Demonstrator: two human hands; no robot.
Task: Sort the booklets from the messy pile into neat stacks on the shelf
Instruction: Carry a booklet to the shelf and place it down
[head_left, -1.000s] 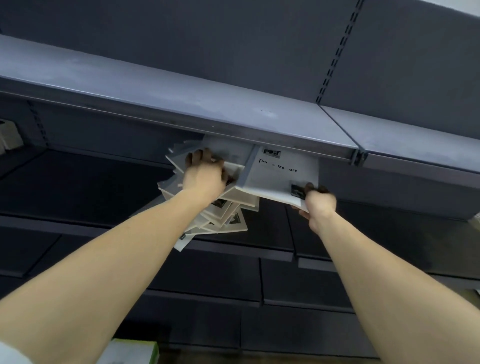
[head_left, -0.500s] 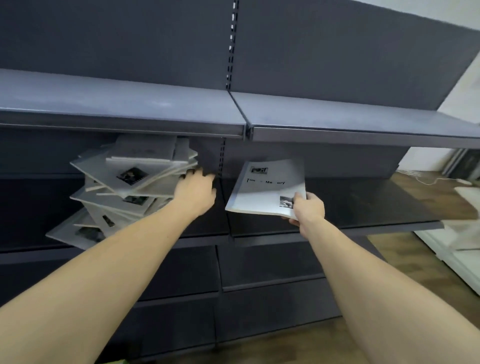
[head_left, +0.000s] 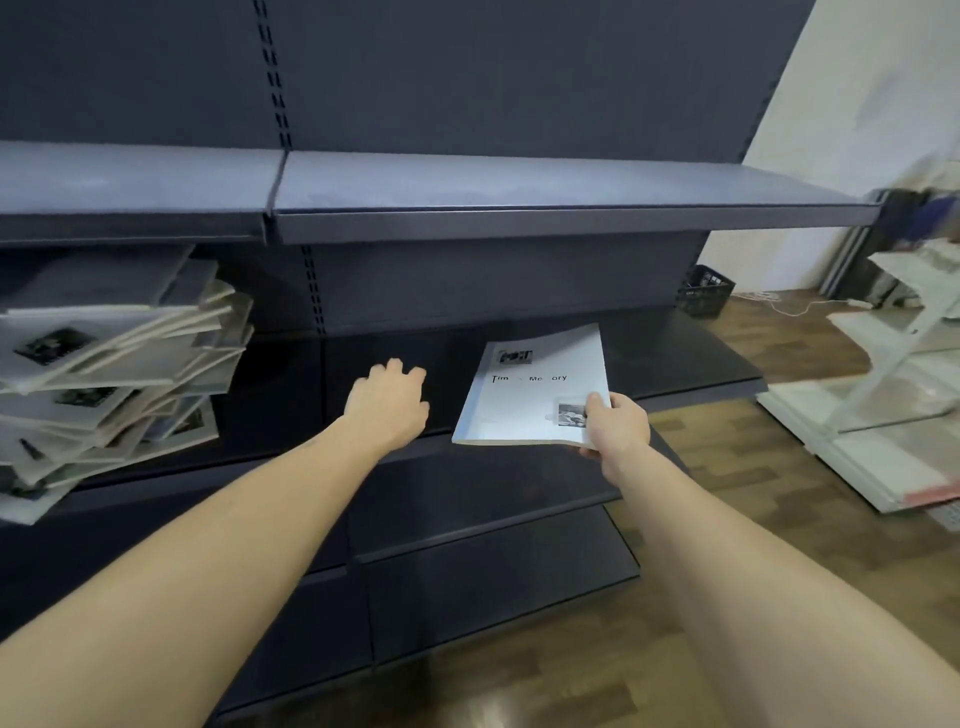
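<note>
The right hand (head_left: 615, 423) pinches the near right corner of a thin white paper booklet (head_left: 535, 389), held above the front edge of the dark metal shelf (head_left: 691, 358). The left hand (head_left: 387, 402) hovers beside it, fingers loose, holding nothing. The messy pile of pale booklets (head_left: 109, 374) leans at the shelf's left end. I'd judge this the placing step: next, lay the booklet flat and square to start a stack.

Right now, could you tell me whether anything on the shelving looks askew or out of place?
Yes: the pile of booklets on the left shelf is askew, fanned at odd angles, with its lowest ones overhanging the front edge. The booklet in the right hand is flat and intact.
</note>
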